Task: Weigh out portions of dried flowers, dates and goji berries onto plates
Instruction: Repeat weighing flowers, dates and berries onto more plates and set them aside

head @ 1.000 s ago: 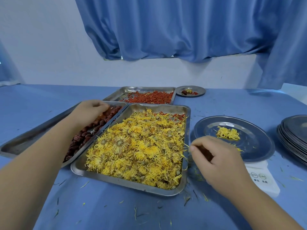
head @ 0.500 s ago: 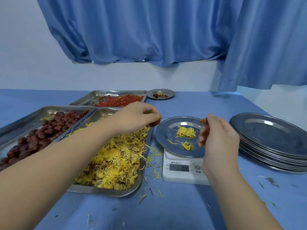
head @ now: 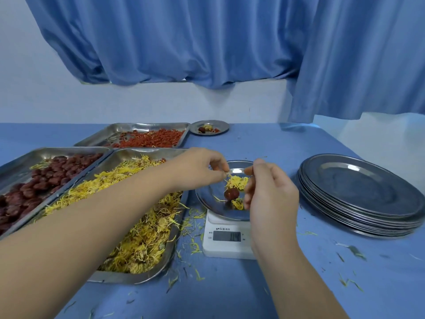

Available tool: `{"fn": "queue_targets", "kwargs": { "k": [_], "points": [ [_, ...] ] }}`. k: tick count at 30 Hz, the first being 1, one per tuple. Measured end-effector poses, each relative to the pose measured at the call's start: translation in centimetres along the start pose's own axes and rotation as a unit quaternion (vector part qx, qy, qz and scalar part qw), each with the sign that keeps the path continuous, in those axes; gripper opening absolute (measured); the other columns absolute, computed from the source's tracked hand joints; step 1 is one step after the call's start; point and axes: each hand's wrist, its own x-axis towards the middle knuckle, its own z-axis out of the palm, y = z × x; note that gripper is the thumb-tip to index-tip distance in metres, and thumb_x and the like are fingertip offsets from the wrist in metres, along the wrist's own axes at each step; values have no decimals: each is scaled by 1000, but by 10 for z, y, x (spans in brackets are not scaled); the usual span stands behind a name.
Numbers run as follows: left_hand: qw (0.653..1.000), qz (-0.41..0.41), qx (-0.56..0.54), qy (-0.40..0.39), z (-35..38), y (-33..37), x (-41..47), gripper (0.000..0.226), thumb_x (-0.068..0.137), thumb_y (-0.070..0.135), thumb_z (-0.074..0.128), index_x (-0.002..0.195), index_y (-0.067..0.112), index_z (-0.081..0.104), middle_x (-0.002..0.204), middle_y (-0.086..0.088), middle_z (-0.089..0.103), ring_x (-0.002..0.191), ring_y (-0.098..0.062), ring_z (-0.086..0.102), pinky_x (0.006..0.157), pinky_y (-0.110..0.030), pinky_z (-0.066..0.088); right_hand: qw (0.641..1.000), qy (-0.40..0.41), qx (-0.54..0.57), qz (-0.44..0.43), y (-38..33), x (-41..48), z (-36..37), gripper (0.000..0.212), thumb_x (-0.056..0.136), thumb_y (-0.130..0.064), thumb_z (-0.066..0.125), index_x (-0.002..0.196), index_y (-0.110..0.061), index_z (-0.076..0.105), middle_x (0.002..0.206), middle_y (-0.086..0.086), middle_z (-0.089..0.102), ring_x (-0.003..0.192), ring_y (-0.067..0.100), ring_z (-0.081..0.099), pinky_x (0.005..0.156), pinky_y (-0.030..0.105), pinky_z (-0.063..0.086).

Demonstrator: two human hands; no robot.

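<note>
The right hand (head: 271,199) hides the right side of the plate (head: 207,199) and a corner of the scale (head: 226,246) beneath it. The display (head: 226,236) is too blurred to read. The left forearm (head: 103,217) covers the middle of the flower tray (head: 128,278); beyond it, the date tray (head: 23,157) runs off the edge. Whether the left hand (head: 197,169) or the right pinches anything cannot be told.

Soft even daylight, wide-angle edge bending
</note>
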Motion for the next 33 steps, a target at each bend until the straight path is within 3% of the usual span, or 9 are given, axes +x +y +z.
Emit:
{"fn": "queue_targets", "kwargs": {
  "k": [5,12,15,18,21,23,28,33],
  "points": [
    [999,-47,15,22,-31,-24,7,10,89,35,63,96,34,69,83,18,64,69,19,54,56,-6,36,995,-43,32,79,-9,23,11,27,93,-18,52,67,-13,58,47,-2,44,40,11,35,36,21,28],
    [981,-153,65,104,-87,-87,32,10,92,26,58,93,29,68,92,12,65,82,-7,58,64,-23,38,969,-202,-144,17,-32,81,42,19,84,-25,59,67,-19,64,55,-4,58,45,12,48,40,23,39],
    [967,-190,119,121,-109,-119,48,15,92,26,55,99,22,68,100,3,64,94,-17,57,76,-28,38,945,-226,-236,12,-28,106,52,18,86,-28,60,71,-19,67,59,-8,63,50,11,54,47,25,44],
    [958,-226,128,125,-122,-150,64,15,92,29,54,99,21,66,103,-2,65,94,-21,57,77,-31,39,932,-231,-279,30,-15,124,55,16,86,-27,60,75,-19,68,63,-8,65,51,8,57,48,23,46],
    [952,-248,152,93,-117,-178,85,26,95,34,52,111,18,65,110,-5,64,98,-23,54,82,-33,39,918,-242,-312,40,1,136,52,17,86,-26,59,78,-15,67,67,-5,66,51,6,57,51,26,51],
    [951,-258,163,40,-109,-192,98,30,97,33,50,120,19,63,125,-7,61,109,-25,53,93,-36,40,904,-255,-340,35,7,143,48,17,86,-27,58,78,-15,67,69,-4,68,51,4,59,57,30,53],
    [943,-267,194,-50,-89,-219,127,32,99,24,47,128,24,60,144,-2,49,128,-20,46,110,-39,33,905,-275,-324,20,9,153,44,18,84,-31,58,75,-18,68,65,-8,68,51,4,59,53,25,50],
    [918,-307,217,-126,-61,-225,144,38,100,23,45,138,23,51,143,-5,49,119,-22,49,105,-42,37,913,-257,-317,11,8,161,41,19,84,-29,59,74,-15,68,62,-7,67,47,4,55,48,22,47]
  ]
}}
